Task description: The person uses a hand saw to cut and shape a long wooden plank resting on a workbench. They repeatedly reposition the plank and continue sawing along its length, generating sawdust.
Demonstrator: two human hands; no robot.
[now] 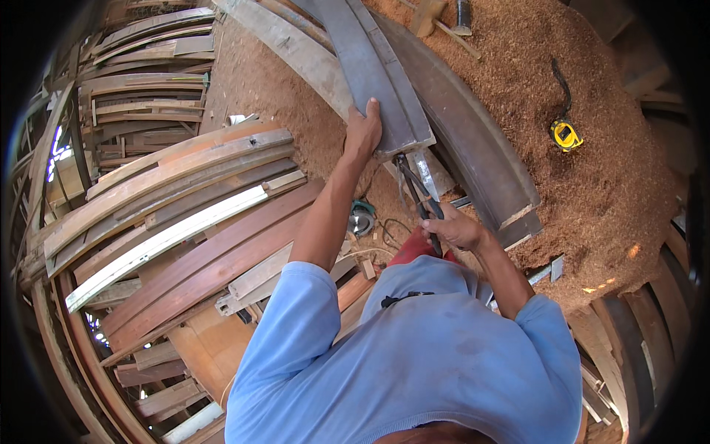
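The plank [381,96] lies directly under the left grip [364,129] and runs away from it, past the top of the view; its near end sits just ahead of the right grip [452,228]. The left grip has hold of the plank's left edge, thumb on the upper face; the fingers underneath are mostly hidden, so how tightly they press I cannot tell. The right grip is curled closed round the handles of the pincers [414,189], whose jaws reach the plank's near end; whether they bite on anything there I cannot tell.

The plank looks stiff and fairly heavy, likely smooth on its face, with a rougher near end that may splinter. Its side edges seem the sound place to hold, with thumb above and fingers below; the pincers are best taken well back on the handles.

Counted: two grips, one held plank, one pair of pincers. One broad board [473,126] lies right of the left grip. One yellow tape [566,136] rests on sawdust [592,214] beyond the right grip, to its right. One saw [361,220] lies left of the right grip. Farther left, the stacked boards [214,259] overlap too much to count.
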